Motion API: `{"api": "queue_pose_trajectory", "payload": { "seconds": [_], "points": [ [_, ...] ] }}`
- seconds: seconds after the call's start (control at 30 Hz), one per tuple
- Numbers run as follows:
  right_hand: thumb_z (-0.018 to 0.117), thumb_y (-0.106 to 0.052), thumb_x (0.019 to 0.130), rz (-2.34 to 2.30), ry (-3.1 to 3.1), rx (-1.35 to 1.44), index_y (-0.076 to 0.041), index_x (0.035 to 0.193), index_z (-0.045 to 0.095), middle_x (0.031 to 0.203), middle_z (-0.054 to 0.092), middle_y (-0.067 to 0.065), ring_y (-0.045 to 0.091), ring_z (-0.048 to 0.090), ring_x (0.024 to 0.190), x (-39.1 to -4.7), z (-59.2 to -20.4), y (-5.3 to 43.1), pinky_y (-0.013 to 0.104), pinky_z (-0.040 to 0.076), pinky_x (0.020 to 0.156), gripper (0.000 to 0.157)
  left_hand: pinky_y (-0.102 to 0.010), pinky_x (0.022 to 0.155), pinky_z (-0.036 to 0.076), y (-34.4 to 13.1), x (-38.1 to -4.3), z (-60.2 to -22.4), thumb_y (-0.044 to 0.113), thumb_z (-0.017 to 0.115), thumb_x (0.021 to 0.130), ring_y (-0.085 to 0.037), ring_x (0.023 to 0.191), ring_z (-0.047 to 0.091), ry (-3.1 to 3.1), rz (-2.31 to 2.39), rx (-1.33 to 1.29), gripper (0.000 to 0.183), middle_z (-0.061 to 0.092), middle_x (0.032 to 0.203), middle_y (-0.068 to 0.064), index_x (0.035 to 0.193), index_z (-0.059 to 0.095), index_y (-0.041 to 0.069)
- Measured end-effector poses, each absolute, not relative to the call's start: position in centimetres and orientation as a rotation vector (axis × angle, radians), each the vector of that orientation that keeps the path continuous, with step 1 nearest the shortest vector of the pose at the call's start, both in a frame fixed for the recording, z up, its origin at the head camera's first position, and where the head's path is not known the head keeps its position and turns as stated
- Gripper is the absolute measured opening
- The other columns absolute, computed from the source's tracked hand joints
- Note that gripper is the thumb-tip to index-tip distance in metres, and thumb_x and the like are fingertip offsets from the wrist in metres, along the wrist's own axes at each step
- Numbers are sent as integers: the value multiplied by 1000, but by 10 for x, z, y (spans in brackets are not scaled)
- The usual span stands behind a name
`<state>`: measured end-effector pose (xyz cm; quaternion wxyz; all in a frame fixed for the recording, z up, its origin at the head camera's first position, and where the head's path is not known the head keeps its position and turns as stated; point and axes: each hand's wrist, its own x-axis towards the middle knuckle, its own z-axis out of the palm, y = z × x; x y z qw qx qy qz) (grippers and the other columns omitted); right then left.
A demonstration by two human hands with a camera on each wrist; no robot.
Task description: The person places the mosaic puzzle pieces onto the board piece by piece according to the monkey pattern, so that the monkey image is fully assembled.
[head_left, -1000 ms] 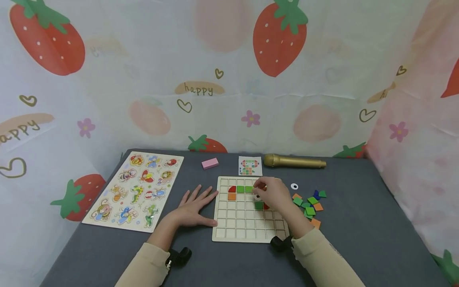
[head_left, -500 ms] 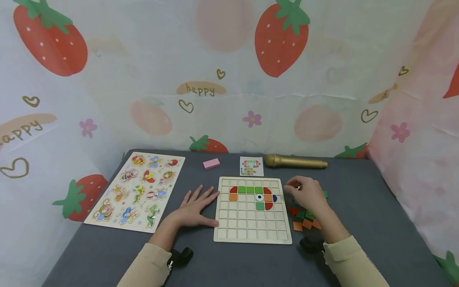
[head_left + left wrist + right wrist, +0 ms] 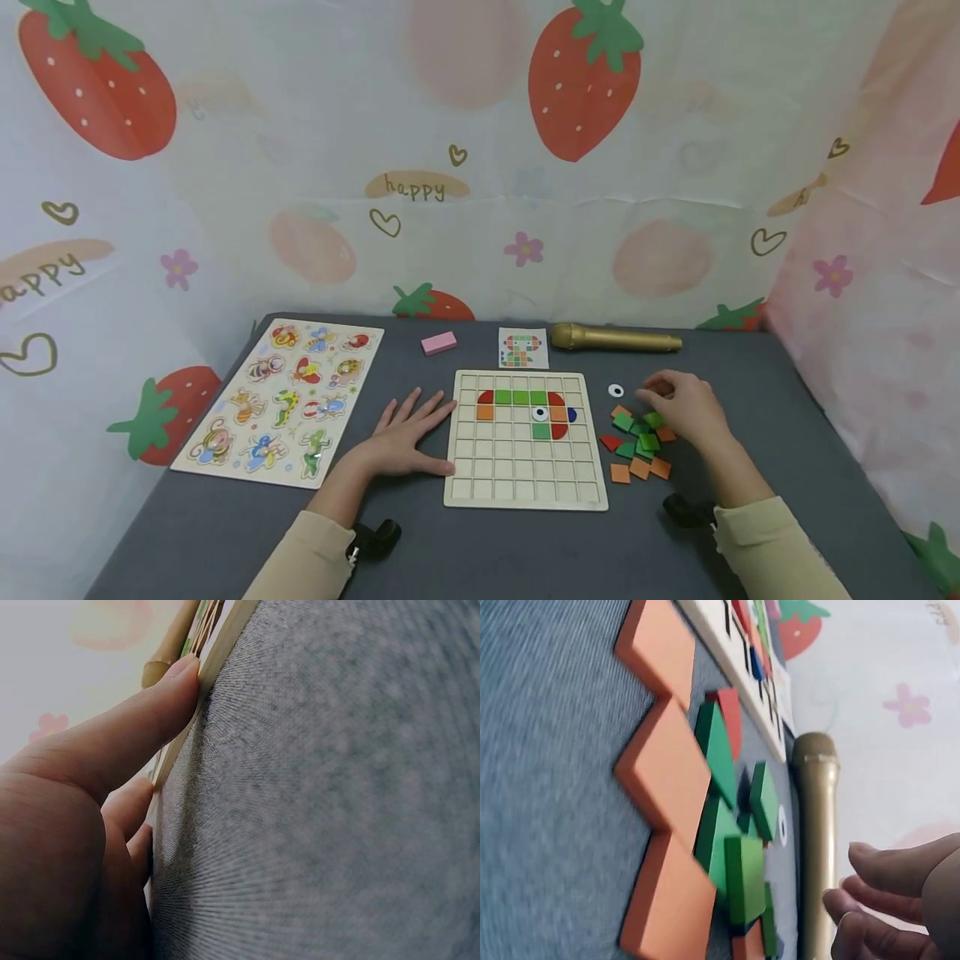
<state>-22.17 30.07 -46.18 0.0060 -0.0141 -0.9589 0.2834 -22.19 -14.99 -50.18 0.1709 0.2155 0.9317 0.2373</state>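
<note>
My left hand (image 3: 405,442) lies spread on the table, its thumb (image 3: 169,701) and a fingertip touching the left edge of the wooden grid board (image 3: 517,492). In the board's squares sit green, red and orange tiles, a blue piece (image 3: 572,415) and a round eye piece (image 3: 539,413). My right hand (image 3: 686,408) hovers at the far right side of a loose pile of green tiles (image 3: 647,442) and orange tiles (image 3: 639,468). In the right wrist view its thumb and loosely bent fingers (image 3: 862,930) stand apart, with nothing seen between them.
A second eye piece (image 3: 616,390) lies beyond the pile. Behind the board are a pattern card (image 3: 523,347), a gold microphone-shaped object (image 3: 617,337) and a pink block (image 3: 438,342). An insect picture board (image 3: 292,408) lies at the left.
My right hand has left the board and moved right, past the tile pile. The blue piece, earlier loose beside the pile, is now in the board. My left hand has stayed put.
</note>
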Motion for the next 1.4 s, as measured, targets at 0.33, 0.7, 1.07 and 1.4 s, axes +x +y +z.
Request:
{"api": "queue_pose_trajectory", "payload": {
  "seconds": [0.33,0.7,1.07,1.4],
  "points": [
    [68,-37,97,776,-3140,-226,0,120,68,112,70,22,33,66,87,-224,-467,317,43,52,62,44,-60,123,-9,-151,-223,-505,68,73,79,-32,158,-8,2651,666,616,102,13,171,3,161,24,35],
    [70,-34,95,762,-3140,-306,0,112,69,102,68,18,30,63,83,-228,-476,321,41,49,60,38,-60,123,-8,-151,-224,-506,70,72,78,-30,158,-8,2658,649,626,101,12,171,5,161,23,37],
    [72,-31,95,977,-3047,-195,-3,100,64,103,67,19,28,60,86,-230,-477,317,39,49,68,30,-60,123,-9,-152,-223,-506,70,72,78,-30,158,-8,2653,657,632,102,12,171,5,161,24,37],
    [69,-26,98,1227,-2919,-49,-4,107,63,88,74,8,17,70,73,-228,-470,297,31,52,66,24,-59,123,-9,-152,-224,-506,71,72,78,-30,158,-8,2653,659,630,102,12,171,4,161,23,37]
  ]
}}
